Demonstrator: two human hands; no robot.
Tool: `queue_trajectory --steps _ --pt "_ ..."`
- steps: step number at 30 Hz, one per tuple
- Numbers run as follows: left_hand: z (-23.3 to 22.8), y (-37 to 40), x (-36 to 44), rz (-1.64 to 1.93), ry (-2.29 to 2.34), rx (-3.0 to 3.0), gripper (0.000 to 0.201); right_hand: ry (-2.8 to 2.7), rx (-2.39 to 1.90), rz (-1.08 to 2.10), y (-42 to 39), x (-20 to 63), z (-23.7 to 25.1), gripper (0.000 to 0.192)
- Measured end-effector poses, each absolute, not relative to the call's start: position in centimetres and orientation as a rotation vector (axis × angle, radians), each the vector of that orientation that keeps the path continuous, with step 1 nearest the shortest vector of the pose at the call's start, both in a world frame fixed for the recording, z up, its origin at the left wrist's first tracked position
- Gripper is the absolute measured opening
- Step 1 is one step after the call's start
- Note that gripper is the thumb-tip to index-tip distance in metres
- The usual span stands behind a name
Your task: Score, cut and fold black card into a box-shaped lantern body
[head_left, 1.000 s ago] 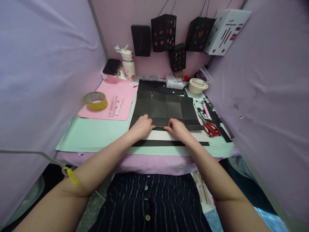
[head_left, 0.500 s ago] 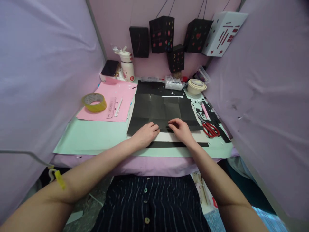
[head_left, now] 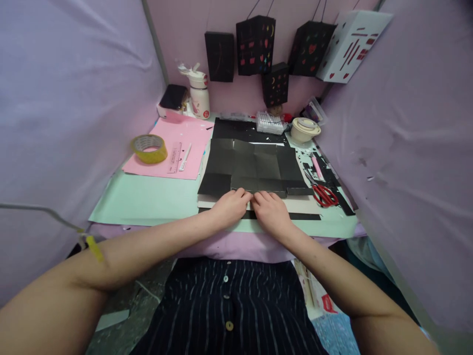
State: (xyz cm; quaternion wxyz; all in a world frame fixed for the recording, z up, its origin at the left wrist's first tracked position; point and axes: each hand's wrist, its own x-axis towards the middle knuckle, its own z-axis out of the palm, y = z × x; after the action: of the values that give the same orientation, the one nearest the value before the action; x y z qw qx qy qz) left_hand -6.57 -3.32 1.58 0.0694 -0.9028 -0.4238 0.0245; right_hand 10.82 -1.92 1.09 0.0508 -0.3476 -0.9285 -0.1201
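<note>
A sheet of black cardstock [head_left: 254,165] with crease lines and cut slits lies over white board [head_left: 303,203]. At its near edge, my left hand [head_left: 232,204] and my right hand [head_left: 270,207] sit side by side, almost touching. Both have their fingers bent and pressed together on the folded flap of the cardstock. My fingertips cover part of that edge. Right of the sheet lie red-handled scissors [head_left: 325,195] and a pink craft knife [head_left: 317,166] among black paper scraps.
Pink paper [head_left: 148,170] at left bears a tape roll [head_left: 150,149], a clear ruler [head_left: 175,158] and a white pen [head_left: 185,157]. Behind stand a bottle [head_left: 199,96] and cream bowl [head_left: 305,130]. Black box lanterns [head_left: 255,47] and a white one [head_left: 353,47] hang above.
Both hands have come closer together at the cardstock's near edge. The near flap of the cardstock now stands folded up, and my right fingers have curled over it. The view has shifted slightly.
</note>
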Motion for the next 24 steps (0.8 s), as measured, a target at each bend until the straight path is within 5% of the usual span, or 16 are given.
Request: queue_trajectory --steps 24 --pt "-1.2 -6.2 -7.7 -0.591 -1.513 -2.557 0.037 -2.739 -1.145 -0.309 -3.0 9.7 0.8 0.033"
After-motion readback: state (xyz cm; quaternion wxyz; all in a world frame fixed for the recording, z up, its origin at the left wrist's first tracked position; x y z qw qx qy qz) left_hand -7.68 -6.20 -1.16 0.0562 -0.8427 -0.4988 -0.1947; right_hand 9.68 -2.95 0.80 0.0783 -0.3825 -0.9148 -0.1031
